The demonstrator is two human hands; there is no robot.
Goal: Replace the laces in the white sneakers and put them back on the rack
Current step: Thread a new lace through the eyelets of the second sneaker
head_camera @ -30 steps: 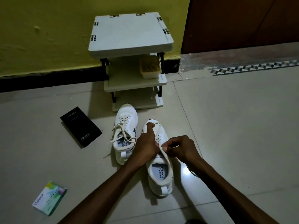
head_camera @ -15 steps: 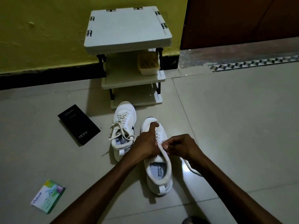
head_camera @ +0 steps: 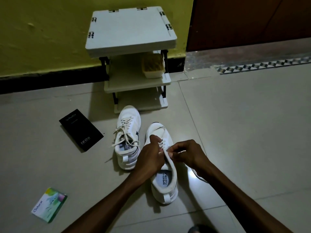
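Observation:
Two white sneakers stand on the tiled floor in front of a small white rack (head_camera: 131,29). The left sneaker (head_camera: 127,138) is laced, with loose lace ends trailing over its sides. My left hand (head_camera: 149,157) grips the upper of the right sneaker (head_camera: 165,179) near its eyelets, thumb pointing toward the toe. My right hand (head_camera: 188,153) pinches a white lace (head_camera: 181,151) beside the tongue. Another stretch of lace (head_camera: 199,177) lies on the floor under my right wrist.
A black phone box (head_camera: 80,130) lies left of the sneakers. A small green and white packet (head_camera: 49,205) sits near the bottom left. A cream container (head_camera: 153,65) stands on the rack's middle shelf. Yellow wall behind, brown door at the back right.
Both hands stay on the right sneaker with small finger movements at the eyelets. The view has shifted slightly; the shoes have not moved.

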